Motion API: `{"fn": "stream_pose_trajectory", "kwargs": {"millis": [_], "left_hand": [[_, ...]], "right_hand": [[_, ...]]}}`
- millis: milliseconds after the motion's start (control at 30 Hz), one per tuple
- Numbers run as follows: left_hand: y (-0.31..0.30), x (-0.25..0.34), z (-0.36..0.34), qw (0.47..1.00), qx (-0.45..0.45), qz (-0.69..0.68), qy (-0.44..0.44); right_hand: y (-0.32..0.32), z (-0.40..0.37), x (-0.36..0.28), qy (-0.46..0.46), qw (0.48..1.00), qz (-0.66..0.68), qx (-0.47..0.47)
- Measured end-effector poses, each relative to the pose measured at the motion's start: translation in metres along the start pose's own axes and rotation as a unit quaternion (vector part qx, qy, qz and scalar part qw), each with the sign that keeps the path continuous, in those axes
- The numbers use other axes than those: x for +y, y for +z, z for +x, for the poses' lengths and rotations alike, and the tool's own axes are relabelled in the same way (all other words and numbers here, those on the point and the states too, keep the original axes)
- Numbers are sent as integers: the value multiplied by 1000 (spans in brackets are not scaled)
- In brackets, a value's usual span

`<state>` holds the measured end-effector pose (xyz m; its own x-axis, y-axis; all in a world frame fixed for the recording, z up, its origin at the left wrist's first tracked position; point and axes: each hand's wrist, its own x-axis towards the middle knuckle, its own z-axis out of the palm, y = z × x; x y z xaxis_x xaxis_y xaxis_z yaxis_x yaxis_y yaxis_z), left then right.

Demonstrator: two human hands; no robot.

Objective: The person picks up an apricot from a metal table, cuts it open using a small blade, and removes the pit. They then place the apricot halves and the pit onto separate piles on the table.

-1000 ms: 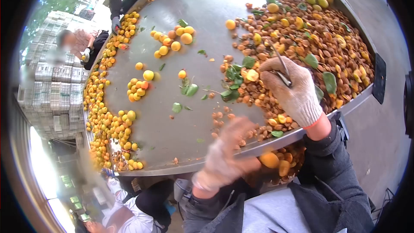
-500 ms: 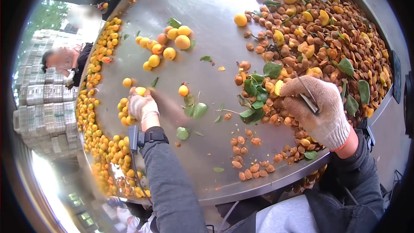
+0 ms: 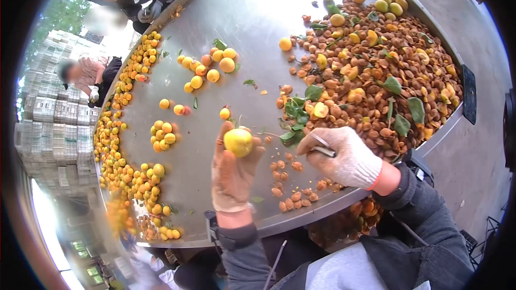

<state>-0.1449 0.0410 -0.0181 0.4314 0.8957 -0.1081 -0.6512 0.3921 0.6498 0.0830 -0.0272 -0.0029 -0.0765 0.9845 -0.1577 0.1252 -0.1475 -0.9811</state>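
Note:
In my gloved left hand (image 3: 232, 174) sits a yellow apricot (image 3: 238, 142), held upright between thumb and fingers over the steel table. My gloved right hand (image 3: 344, 153) is closed around a small metal knife (image 3: 324, 151), just to the right of the apricot and apart from it. Behind the right hand spreads a big heap of brown apricot stones (image 3: 371, 80), mixed with leaves and bits of yellow flesh. Several loose stones (image 3: 294, 198) lie near the table's front edge, below the two hands.
The steel table (image 3: 215, 118) has a raised rim. Whole apricots (image 3: 121, 169) line its left side, with a small cluster (image 3: 209, 67) farther in. Green leaves (image 3: 293, 113) lie by the heap. Two co-workers (image 3: 88, 78) are along the far left edge. A dark phone-like slab (image 3: 469, 94) rests at the right rim.
My left hand has come right from the apricots on the left, bringing one apricot toward my right hand. My right hand, still gripping the knife, has moved left and away from the heap.

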Motion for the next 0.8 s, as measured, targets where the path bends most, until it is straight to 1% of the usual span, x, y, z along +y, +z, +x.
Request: {"fn": "stream_pose_trajectory", "kwargs": {"millis": [67,100,133,167,233,267,300,367,467,600,667,733,767,800], "left_hand": [[11,-22,-6,996,-35,-81,-12],[17,-32,-10,996,-41,-81,-13],[25,-42,-15,996,-27,-88,10],[33,-51,-17,995,-13,-95,31],[44,-63,-20,996,-28,-79,44],[47,-68,-22,996,-28,-70,45],[49,-72,-25,997,-26,-61,45],[50,-78,-24,997,-34,-50,38],[56,-83,-24,997,-53,-18,61],[58,-82,-30,996,-39,-6,75],[57,-80,-35,996,-33,-2,81],[57,-78,-40,989,-18,102,106],[61,-79,-41,989,-17,98,106],[67,-80,-43,983,-12,146,114]], "right_hand": [[4,-6,1,-34,999,-5,-9],[4,-9,-1,-43,999,-1,-12],[1,-15,-7,19,999,29,-37],[0,-18,-6,17,999,28,-32],[1,-25,0,-50,998,-16,-36],[0,-28,-1,-80,996,-33,-23],[-1,-31,0,-81,996,-33,-22],[-3,-33,4,-84,993,-85,-19],[-1,-36,5,-91,989,-121,-9],[0,-38,1,-82,984,-154,-17],[2,-39,1,-71,978,-197,-23],[4,-39,-5,-58,974,-219,-27],[4,-40,-8,-45,969,-241,-29],[4,-39,-5,-42,968,-245,-30]]}}
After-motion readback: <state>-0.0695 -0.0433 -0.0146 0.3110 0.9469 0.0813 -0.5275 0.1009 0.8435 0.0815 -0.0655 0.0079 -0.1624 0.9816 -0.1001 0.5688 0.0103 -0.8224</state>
